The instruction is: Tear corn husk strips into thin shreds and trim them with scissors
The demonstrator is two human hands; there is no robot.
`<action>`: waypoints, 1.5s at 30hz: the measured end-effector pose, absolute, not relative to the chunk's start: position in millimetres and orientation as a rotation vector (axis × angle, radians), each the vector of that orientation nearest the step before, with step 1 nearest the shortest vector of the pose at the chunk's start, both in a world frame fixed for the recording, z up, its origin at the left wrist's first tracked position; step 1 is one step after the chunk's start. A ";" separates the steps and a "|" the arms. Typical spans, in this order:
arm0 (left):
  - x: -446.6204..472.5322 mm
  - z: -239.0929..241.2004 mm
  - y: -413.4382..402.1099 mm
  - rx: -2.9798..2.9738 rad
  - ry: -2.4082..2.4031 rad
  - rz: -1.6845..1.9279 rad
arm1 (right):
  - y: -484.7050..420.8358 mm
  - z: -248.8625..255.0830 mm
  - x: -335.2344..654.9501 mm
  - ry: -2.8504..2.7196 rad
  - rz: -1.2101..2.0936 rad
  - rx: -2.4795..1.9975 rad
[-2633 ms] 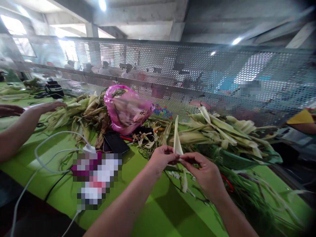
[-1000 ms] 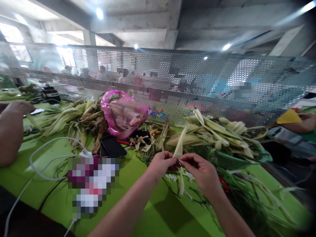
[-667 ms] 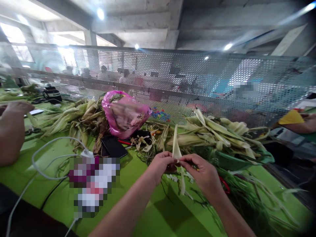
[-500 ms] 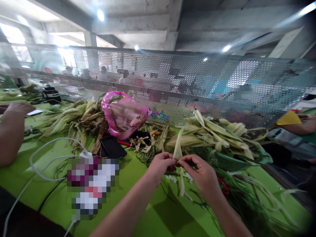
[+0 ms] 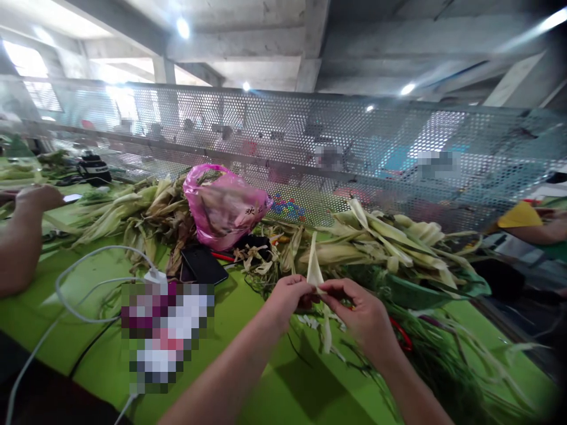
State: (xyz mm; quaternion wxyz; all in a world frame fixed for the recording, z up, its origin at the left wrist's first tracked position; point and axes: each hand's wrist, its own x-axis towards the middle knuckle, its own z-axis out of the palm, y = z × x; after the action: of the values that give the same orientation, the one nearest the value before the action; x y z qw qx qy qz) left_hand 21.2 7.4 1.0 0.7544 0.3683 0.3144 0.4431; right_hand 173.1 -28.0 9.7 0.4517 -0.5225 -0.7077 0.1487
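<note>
Between my two hands is a pale strip of corn husk (image 5: 315, 267), its pointed end up and its tail hanging below my fingers. My left hand (image 5: 290, 298) pinches it from the left with curled fingers. From the right, thumb and forefinger of my right hand (image 5: 354, 301) close on the same strip, the fingertips nearly meeting. Just beyond lies a heap of corn husks (image 5: 381, 239) in a green basket (image 5: 411, 298). Thin green strands (image 5: 425, 354) and a red-handled tool (image 5: 402, 334) lie right of my right wrist.
A pink plastic bag (image 5: 224, 218) stands by more husks (image 5: 146, 212). Nearer are a phone (image 5: 204, 264), a blurred power strip and a white cable (image 5: 62, 277) on the green table (image 5: 248, 330). A perforated metal screen (image 5: 274, 130) runs behind. A co-worker's arm (image 5: 22, 242) is at left.
The upper part of the husk strip has tipped left and looks narrower. My right fingers have shifted slightly at the pinch. The co-worker's hand at left has moved a little.
</note>
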 end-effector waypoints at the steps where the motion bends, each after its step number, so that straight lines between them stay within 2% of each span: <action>1: 21.1 0.2 7.5 0.790 0.673 0.963 | -27.8 9.9 173.4 -1.754 0.351 -1.292; 6: 22.2 -2.8 8.1 0.795 0.661 0.978 | -28.4 11.7 173.6 -1.742 0.345 -1.303; 13: 24.8 0.1 6.1 0.946 0.638 0.984 | -28.7 9.2 172.5 -1.487 0.546 -1.314; 18: 24.8 -0.2 6.1 0.963 0.675 0.991 | -28.0 10.6 173.0 -1.563 0.577 -1.282; 29: 24.3 -2.8 6.4 0.764 0.637 0.977 | -29.4 13.8 173.4 -1.751 0.306 -1.357; 36: 24.6 0.1 4.6 0.878 0.609 1.019 | -31.2 11.1 167.0 -1.540 0.489 -1.433; 45: 25.9 0.5 5.7 0.947 0.688 1.047 | -27.8 10.3 166.8 -1.278 0.793 -1.284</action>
State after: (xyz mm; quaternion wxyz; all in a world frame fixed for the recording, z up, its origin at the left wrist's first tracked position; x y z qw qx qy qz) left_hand 25.9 5.7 0.5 0.7073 0.4262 0.3096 0.4714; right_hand 166.8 -27.8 10.3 0.5496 -0.5424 -0.5400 0.3348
